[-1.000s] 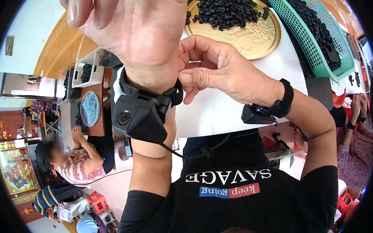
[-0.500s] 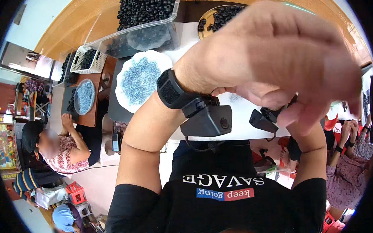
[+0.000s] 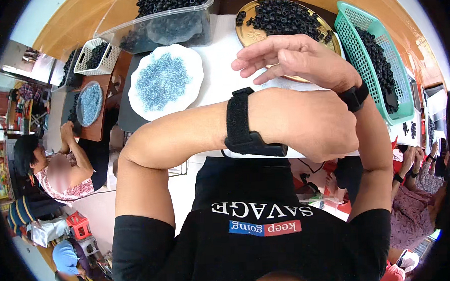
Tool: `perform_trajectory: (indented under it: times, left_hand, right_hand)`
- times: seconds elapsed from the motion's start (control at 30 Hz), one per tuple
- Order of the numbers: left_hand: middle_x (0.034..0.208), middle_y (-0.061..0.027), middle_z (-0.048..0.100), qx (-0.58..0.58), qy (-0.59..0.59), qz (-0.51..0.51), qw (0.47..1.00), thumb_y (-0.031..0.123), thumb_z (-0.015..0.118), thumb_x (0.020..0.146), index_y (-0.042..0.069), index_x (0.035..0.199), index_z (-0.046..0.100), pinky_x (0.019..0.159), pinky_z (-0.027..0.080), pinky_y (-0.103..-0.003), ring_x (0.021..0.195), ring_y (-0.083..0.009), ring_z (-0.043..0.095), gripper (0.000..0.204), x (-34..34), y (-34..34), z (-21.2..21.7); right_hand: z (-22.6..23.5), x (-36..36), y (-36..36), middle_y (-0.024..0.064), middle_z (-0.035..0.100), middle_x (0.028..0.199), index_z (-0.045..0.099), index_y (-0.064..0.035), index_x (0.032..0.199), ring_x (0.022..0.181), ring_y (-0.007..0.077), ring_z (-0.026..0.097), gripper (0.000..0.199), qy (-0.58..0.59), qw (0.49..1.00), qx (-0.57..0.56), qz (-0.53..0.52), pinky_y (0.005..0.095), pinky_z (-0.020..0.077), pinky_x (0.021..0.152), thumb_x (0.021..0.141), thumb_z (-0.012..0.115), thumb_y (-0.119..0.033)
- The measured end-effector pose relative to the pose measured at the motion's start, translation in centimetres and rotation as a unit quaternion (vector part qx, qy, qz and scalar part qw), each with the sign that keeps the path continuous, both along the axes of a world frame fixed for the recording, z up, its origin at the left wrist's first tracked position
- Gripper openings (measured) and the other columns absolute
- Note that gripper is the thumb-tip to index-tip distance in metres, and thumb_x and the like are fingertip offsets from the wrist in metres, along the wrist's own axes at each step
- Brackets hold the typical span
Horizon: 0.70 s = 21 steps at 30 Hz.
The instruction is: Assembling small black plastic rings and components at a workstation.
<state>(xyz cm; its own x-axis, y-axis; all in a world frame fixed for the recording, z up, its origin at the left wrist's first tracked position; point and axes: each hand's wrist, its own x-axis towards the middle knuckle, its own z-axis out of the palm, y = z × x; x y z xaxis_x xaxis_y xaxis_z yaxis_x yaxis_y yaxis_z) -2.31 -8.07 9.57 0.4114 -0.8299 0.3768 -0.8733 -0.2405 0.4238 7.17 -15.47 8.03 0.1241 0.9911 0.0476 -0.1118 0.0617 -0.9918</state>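
The white plate [image 3: 195,66] of blue beads sits far back on the tabletop [image 3: 217,78]. The black strap [image 3: 240,123] is wrapped round my left wrist, held up across my chest so I can see it. I cannot tell what my left hand [image 3: 315,129] fingers do. My right hand [image 3: 291,57] has let go of the strap; now its fingers are spread flat over the gold tray [image 3: 246,35], holding nothing.

Left forearm lies crosswise before the chest, left hand [image 3: 317,124] loosely closed, empty. Right forearm stands upright behind it; right hand [image 3: 291,57] open, fingers extended leftward, empty.
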Motion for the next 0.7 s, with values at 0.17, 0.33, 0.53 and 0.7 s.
perform_trajectory:
  times: [0.17,0.33,0.53,0.7]
  left_hand:
    - [0.068,-0.0140,0.064,0.124,0.012,-0.015,0.992,0.020,0.056,0.083,0.001,0.077,0.063,0.057,0.051,-0.043,0.064,-0.0307,0.065,0.020,-0.5,-0.5,-1.2]
    - [0.075,-0.0143,0.066,0.043,0.062,-0.024,0.997,0.021,0.055,0.087,0.003,0.085,0.066,0.064,0.052,-0.044,0.072,-0.0288,0.066,0.021,-0.5,-0.5,-3.2]
    - [0.076,-0.0074,0.065,0.101,0.335,-0.158,0.923,0.034,0.054,0.092,0.006,0.095,0.067,0.064,0.050,-0.035,0.070,-0.0200,0.063,0.031,0.6,-1.2,-1.8]
    - [0.075,-0.0047,0.064,0.108,0.489,-0.230,0.835,0.040,0.056,0.092,0.002,0.100,0.065,0.055,0.046,-0.026,0.060,-0.0121,0.059,0.039,0.4,-1.4,-3.1]
  right_hand:
    - [2.4,-2.3,0.2,0.0209,0.054,0.127,0.044,0.0045,0.134,0.117,0.0277,0.055,0.076,-0.182,0.975,-0.062,0.110,0.0373,0.0434,0.099,0.080,0.069,-0.042]
    - [3.8,-3.1,0.1,0.0201,0.058,0.122,0.046,0.0057,0.132,0.111,0.0273,0.059,0.082,-0.407,0.900,-0.045,0.146,0.0339,0.0457,0.096,0.073,0.078,-0.042]
    - [1.6,-3.7,0.3,0.0220,0.064,0.109,0.052,0.0028,0.125,0.102,0.0314,0.063,0.065,-0.400,0.911,0.030,0.098,0.0341,0.0481,0.090,0.080,0.069,-0.041]
    - [1.7,-2.9,1.2,0.0147,0.062,0.111,0.050,0.0052,0.128,0.103,0.0181,0.059,0.051,-0.237,0.951,-0.086,0.178,0.0296,0.0460,0.091,0.093,0.055,-0.031]
